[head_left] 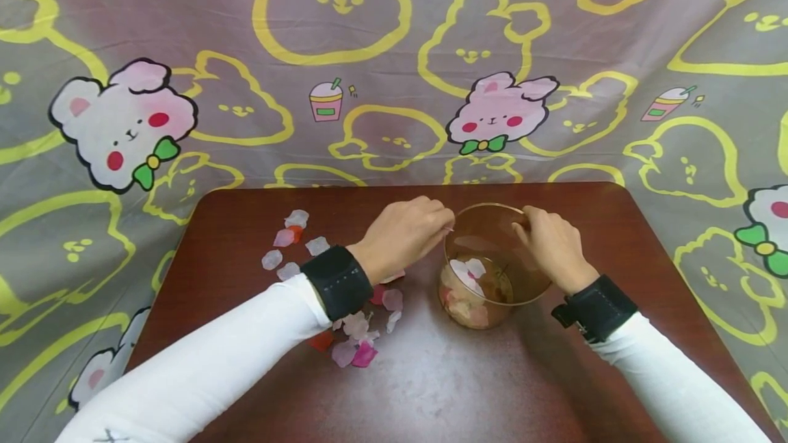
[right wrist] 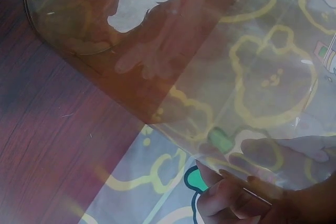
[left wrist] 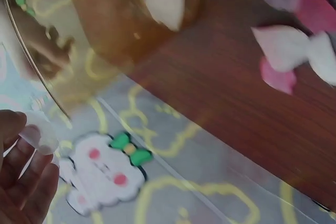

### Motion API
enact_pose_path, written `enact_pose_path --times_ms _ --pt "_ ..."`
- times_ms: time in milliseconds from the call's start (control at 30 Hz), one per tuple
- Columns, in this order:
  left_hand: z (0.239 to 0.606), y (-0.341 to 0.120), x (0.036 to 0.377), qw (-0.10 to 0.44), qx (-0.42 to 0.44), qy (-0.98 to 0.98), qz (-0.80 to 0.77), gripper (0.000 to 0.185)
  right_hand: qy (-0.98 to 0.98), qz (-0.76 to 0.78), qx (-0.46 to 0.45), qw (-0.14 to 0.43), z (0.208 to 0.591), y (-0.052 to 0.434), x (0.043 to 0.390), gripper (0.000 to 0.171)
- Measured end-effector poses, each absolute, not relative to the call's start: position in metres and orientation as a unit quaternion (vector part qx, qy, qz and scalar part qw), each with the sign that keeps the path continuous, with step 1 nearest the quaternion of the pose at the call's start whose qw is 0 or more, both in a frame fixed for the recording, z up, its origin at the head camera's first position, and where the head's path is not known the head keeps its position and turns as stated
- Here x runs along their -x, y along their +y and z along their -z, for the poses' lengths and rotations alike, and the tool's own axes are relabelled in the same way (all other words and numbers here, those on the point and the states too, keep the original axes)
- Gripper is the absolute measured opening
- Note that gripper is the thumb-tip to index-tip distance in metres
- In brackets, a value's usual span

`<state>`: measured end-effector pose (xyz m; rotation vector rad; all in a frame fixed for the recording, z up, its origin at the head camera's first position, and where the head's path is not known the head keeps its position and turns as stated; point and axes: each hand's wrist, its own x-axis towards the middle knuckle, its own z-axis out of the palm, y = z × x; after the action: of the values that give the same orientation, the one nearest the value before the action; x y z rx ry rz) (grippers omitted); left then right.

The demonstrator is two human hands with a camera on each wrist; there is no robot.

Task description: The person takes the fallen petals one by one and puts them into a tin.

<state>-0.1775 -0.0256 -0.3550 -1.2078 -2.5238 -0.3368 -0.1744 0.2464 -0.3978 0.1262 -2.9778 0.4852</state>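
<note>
**Desk:** Where did your hands stand over the dark wooden table [head_left: 431, 388]?

**Photographer:** Your left hand [head_left: 403, 234] hovered at the near rim of the clear plastic cup [head_left: 492, 272], fingers curled narrow, thumb and fingertips pinching one pale translucent petal [left wrist: 39, 132] just outside the rim. Your right hand [head_left: 554, 245] gripped the cup's far rim, fingers [right wrist: 226, 198] hooked over the edge and tipping the cup toward you.

**Desk:** And where was the cup itself?

**Photographer:** It sat at mid-table, right of centre, tilted, its base touching the wood. White and pink petals in the cup [head_left: 470, 286] lay heaped at the bottom, filling only the lower part.

**Desk:** How much looked done, how much left?

**Photographer:** By my reading you were roughly half through. A fair layer was already in the cup, but loose petals [head_left: 360, 333] lay scattered beside your left wrist, pink, red and white, and a second small cluster [head_left: 292, 241] sat farther left near the table's back edge, well apart from the cup. The pinched petal had not yet gone over the rim.

**Desk:** Background?

**Photographer:** A grey cloth printed with yellow rabbit outlines and pink-cheeked bunnies [head_left: 498, 111] hung behind and around the table.
</note>
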Motion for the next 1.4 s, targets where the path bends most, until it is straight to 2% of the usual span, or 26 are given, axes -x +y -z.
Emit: enact_pose_path --times_ms 233,567,833,967,1267,1400 --pt "0.36 0.009 0.163 0.163 0.486 -0.856 0.068 0.006 -0.985 -0.157 -0.036 0.062 0.397 0.246 0.174 0.021" --pt "0.369 0.024 0.153 0.044 0.48 -0.873 0.075 0.017 -0.984 -0.159 -0.041 0.064 0.396 0.245 0.174 0.021" --pt "0.37 0.021 0.155 0.022 0.462 -0.881 0.099 0.013 -0.984 -0.162 -0.045 0.062 0.396 0.245 0.173 0.021" --pt "0.368 0.016 0.159 0.035 0.454 -0.885 0.099 0.016 -0.984 -0.16 -0.045 0.061 0.397 0.246 0.173 0.021" --pt "0.372 -0.017 0.177 0.145 0.409 -0.889 0.144 0.012 -0.984 -0.165 -0.043 0.057 0.397 0.247 0.175 0.018" --pt "0.381 -0.043 0.186 0.156 0.377 -0.899 0.158 0.009 -0.983 -0.167 -0.045 0.059 0.397 0.247 0.175 0.017"
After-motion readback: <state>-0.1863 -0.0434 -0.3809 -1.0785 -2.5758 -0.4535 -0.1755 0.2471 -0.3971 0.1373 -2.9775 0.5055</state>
